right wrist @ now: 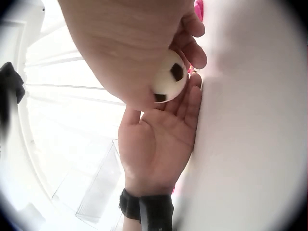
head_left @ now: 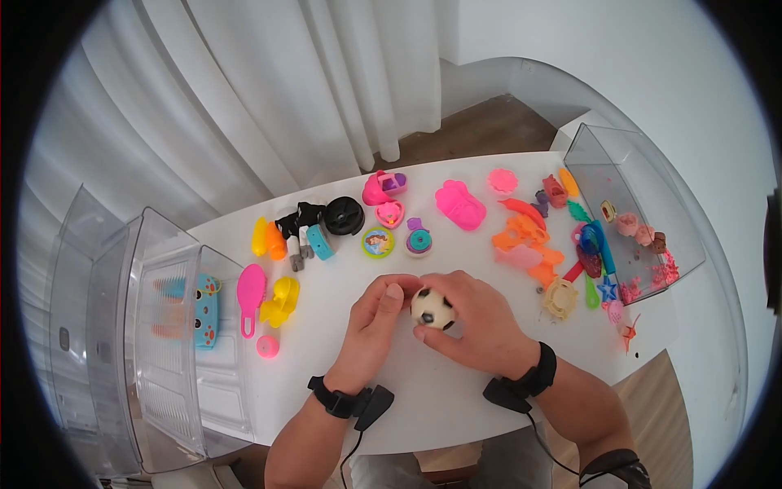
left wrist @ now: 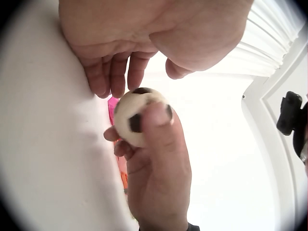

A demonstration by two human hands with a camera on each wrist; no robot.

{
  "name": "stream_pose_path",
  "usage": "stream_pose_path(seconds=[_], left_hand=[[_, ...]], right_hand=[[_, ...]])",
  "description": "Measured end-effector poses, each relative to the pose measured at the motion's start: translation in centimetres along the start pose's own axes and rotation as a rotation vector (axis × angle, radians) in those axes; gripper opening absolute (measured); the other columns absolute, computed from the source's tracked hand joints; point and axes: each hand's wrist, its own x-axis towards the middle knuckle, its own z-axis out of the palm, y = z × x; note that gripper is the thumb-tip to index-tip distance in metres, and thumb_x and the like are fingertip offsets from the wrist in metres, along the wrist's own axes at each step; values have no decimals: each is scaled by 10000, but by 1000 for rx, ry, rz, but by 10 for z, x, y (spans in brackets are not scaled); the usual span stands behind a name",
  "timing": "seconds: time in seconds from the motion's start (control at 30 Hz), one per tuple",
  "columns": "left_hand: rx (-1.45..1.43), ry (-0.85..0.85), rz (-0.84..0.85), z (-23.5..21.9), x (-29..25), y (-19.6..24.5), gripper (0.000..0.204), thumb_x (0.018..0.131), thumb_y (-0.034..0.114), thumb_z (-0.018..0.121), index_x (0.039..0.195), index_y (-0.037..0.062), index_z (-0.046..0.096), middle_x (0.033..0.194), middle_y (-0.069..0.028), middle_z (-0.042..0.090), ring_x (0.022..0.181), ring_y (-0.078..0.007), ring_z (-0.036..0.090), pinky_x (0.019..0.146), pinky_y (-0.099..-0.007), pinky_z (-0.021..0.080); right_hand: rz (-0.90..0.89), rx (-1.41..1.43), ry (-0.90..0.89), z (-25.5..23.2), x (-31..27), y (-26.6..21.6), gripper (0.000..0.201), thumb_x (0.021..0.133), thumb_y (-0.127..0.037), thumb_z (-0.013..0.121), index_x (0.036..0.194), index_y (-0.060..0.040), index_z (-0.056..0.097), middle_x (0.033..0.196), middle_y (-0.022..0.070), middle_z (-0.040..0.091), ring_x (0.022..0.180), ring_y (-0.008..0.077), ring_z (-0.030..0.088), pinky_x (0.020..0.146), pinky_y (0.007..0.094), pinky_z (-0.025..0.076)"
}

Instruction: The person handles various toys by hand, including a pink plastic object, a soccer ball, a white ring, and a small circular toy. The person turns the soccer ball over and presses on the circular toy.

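A small white-and-black toy soccer ball (head_left: pixel 431 311) is held over the near middle of the white table. My right hand (head_left: pixel 486 328) grips it from the right, its thumb across the near side of the ball (left wrist: pixel 127 113) in the left wrist view. Close on the left is my left hand (head_left: pixel 371 330), palm turned toward the ball. Its fingers (right wrist: pixel 192 103) are loosely extended, with the tips right by the ball in the right wrist view. Part of the ball is hidden behind the right hand there.
Clear plastic bins stand at the left (head_left: pixel 167 342) and right (head_left: pixel 692 244) of the table (head_left: pixel 440 407). Left of center lie a pink paddle (head_left: pixel 252 287) and a yellow duck toy (head_left: pixel 281 301). Pink molds (head_left: pixel 461 205) and orange pieces (head_left: pixel 521 232) lie beyond the hands, toward the right.
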Motion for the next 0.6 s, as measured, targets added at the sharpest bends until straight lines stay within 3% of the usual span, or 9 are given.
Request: stream_pose_path(seconds=[0.03,0.07,0.1,0.13,0.2,0.33,0.47,0.53,0.6], left_hand=[[-1,0,0,0,0,1,453,1170,381,446,1375,6,595,1333,-94,645,1279,-189,596,1157,-354,441],[-5,-17,-8,1,-1,3,376,1140,283,505,1390,15,588,1349,-90,638,1286,-187,592,1160,-356,438],[-8,-36,-16,2,-1,4,336,1109,184,563,1405,24,581,1364,-86,631,1293,-184,588,1163,-357,435],[-9,-38,-17,2,-1,5,336,1109,184,563,1405,24,581,1364,-86,631,1293,-184,588,1163,-357,435],[76,-145,53,4,-1,6,491,984,22,681,1454,45,542,1404,-73,610,1312,-183,579,1167,-367,435],[36,-184,104,4,-1,7,663,899,1,796,1492,61,504,1423,-59,594,1323,-185,574,1166,-379,439],[27,-186,82,5,-1,7,722,857,4,841,1492,72,504,1407,-57,601,1324,-188,576,1169,-375,435],[22,-180,76,5,-1,8,724,847,-8,843,1484,77,510,1398,-56,603,1323,-188,577,1167,-374,435],[106,-150,153,5,-1,7,681,841,-51,814,1447,79,531,1337,-60,637,1255,-178,628,1107,-354,502]], right_hand=[[60,79,40,-1,0,-1,519,912,-316,809,1321,-71,602,1099,130,713,906,331,708,807,427,557],[60,78,40,-4,0,-2,519,912,-316,809,1321,-71,602,1099,130,713,906,331,708,807,427,557],[195,175,-20,-10,0,-3,492,964,-359,760,1320,-67,587,1092,139,717,906,337,716,809,432,559],[331,272,-80,-13,0,-3,477,1015,-402,711,1320,-62,571,1085,149,721,906,343,724,812,436,561],[345,346,-91,-11,-2,-1,465,1059,-435,627,1319,-57,556,1092,161,716,931,350,723,825,434,558],[265,432,-72,-4,-6,3,483,1138,-463,439,1356,-37,504,1111,187,706,985,377,713,861,434,549],[290,475,-107,-8,-6,1,479,1150,-433,401,1380,-23,490,1118,196,702,999,388,704,874,439,544],[276,506,-124,-8,-6,3,463,1130,-398,456,1408,-29,482,1116,191,702,975,378,705,867,435,546],[258,462,-140,-5,-6,7,456,1108,-372,502,1415,-35,483,1108,186,702,948,364,707,849,428,548]])
